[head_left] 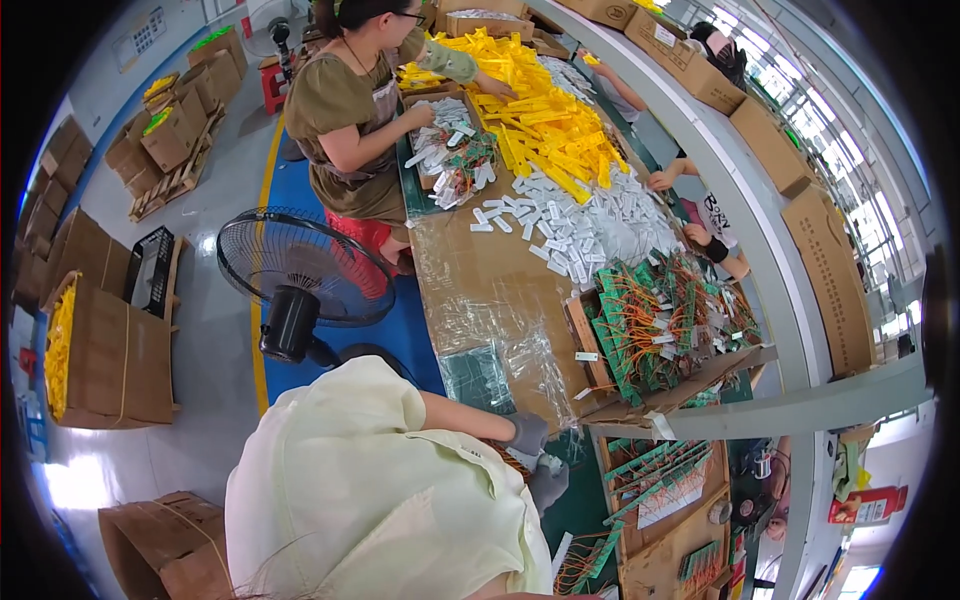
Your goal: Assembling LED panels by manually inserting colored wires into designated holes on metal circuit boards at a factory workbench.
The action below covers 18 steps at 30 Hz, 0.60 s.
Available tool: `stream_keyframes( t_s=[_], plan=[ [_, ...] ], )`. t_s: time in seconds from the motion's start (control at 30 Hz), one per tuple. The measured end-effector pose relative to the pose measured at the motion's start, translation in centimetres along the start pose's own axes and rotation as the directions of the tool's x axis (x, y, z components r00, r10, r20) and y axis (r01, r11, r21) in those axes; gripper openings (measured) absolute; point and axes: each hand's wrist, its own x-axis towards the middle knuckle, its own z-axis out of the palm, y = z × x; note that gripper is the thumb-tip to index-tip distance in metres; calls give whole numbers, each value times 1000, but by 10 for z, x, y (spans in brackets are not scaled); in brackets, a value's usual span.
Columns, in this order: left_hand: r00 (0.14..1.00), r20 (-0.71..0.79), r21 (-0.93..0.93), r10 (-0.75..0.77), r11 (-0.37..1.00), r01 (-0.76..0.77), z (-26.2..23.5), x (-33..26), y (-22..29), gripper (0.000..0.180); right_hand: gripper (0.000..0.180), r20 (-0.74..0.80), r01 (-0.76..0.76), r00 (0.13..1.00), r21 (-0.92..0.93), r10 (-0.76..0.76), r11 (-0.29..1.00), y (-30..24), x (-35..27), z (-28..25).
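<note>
Grey gloves cover both of my hands, which are close together over the green edge of the worktable (478, 378). My left hand (526, 433) is curled, its fingertips turned out of sight, and what it holds cannot be made out. Just below it, my right hand (547, 487) is closed around a small white piece (551, 463). Orange wires show beside my hands, partly behind my sleeve. A carton of green circuit boards with orange wires (650, 325) stands beyond my left hand. More green boards (655, 475) lie in rows in a tray to the right.
White plastic pieces (570, 225) and yellow strips (540, 110) are heaped farther up the table. A co-worker (345, 110) reaches into them; other people's hands show across the table. A black fan (300, 275) stands at left, and a grey metal beam (760, 405) crosses at right.
</note>
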Motion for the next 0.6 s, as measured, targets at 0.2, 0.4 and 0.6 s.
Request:
stream_keyframes(
  t_s=[0.2, 0.4, 0.6],
  plan=[
    [989, -85, 245, -118, 960, 136, 2, -4, 30, 28, 20, -53, 380, 905, -344, -422, 859, 16, 8, 2],
    [997, 40, -523, 66, 852, -35, 8, 18, -24, 28, 19, 368, -244, 924, 776, -103, 581, 72, 42, -2],
    [982, 13, 229, -191, 956, 183, -6, 26, 43, 29, 26, -23, 139, 990, -62, -140, 988, 19, 22, -8]
  ],
)
